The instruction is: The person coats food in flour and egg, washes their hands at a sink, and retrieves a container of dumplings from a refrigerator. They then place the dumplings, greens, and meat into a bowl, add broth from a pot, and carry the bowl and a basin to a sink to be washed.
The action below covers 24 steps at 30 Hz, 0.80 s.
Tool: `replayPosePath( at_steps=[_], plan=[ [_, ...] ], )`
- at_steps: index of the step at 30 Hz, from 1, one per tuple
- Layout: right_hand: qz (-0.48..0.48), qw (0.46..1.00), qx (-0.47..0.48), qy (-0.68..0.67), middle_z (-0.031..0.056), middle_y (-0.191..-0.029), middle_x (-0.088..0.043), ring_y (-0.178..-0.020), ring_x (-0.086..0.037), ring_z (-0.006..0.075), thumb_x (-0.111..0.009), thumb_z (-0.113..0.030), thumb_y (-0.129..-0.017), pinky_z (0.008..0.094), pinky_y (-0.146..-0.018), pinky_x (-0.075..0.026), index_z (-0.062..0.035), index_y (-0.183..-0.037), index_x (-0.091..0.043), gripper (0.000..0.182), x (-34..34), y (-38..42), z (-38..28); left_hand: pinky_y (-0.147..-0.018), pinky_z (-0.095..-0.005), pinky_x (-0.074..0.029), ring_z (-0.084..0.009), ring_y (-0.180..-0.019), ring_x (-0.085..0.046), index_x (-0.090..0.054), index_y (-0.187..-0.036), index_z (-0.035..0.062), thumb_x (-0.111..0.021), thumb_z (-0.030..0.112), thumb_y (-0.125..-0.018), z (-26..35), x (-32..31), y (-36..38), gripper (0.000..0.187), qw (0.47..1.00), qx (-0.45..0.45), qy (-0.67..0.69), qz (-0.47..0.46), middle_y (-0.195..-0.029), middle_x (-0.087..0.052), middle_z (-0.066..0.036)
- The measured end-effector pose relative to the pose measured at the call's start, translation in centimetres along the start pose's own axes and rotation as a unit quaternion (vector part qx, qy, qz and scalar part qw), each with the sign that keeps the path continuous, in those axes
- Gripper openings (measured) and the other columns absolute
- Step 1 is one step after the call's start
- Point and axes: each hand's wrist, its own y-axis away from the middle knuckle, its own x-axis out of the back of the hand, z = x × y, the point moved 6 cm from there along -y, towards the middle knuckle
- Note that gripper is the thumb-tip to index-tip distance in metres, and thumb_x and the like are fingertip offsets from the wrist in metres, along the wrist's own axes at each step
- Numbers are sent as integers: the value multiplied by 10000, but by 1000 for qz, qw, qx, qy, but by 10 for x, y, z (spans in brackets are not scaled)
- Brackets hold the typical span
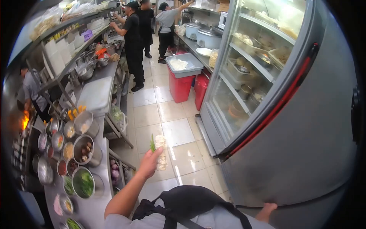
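While right hand (269,207) by fridge (293,152), red bin (180,88) ahead.

Glossy floor tiles (179,132), metal pot (98,187), plastic bin (180,88)

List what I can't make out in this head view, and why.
In the head view:
Pale item: middle covered by the left hand.
Right hand: too small to tell whether it touches the fridge.
Bowl of green pieces: cut off by the bottom edge.
Bottom-shelf fridge contents: blurred.
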Motion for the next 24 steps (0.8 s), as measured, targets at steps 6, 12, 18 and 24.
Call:
replayPosePath(
  at_steps=[6,12,18,24],
  plan=[
    [73,994,86,13,96,-1351,-447,-1238,-414,295,-391,-419,-879,514,-1039,-326,-83,-1353,-407,581,-38,18,55,-662,-278,-500,-105,-767,-583,-561,-1131,50,-529,252,-964,52,-8,-98,264,998,53,2,-29,-907,-595,-7],
    [-212,934,-108,268,105,-1138,-471,-860,-533,323,-503,-231,-906,531,-770,-490,-115,-1301,-402,424,-246,61,329,-742,-270,-511,-123,-854,-606,-534,-1189,19,-525,252,-971,67,-15,-235,320,994,93,24,-43,-991,-614,-46],
    [-703,560,-230,373,61,-1086,-579,-791,-547,136,-535,-232,-961,392,-819,-517,-20,-1189,-542,311,-550,540,452,-738,-257,-493,-84,-832,-581,-569,-1139,22,-554,262,-960,115,2,-361,300,997,52,-49,-7,-958,-616,-17],
    [-810,337,-351,328,78,-1126,-573,-955,-592,164,-512,-228,-979,400,-887,-493,-52,-1259,-437,339,-660,763,493,-758,-271,-480,-103,-875,-569,-539,-1217,26,-542,328,-955,181,50,-459,399,978,-3,-206,23,-1005,-610,-28]
  ],
)
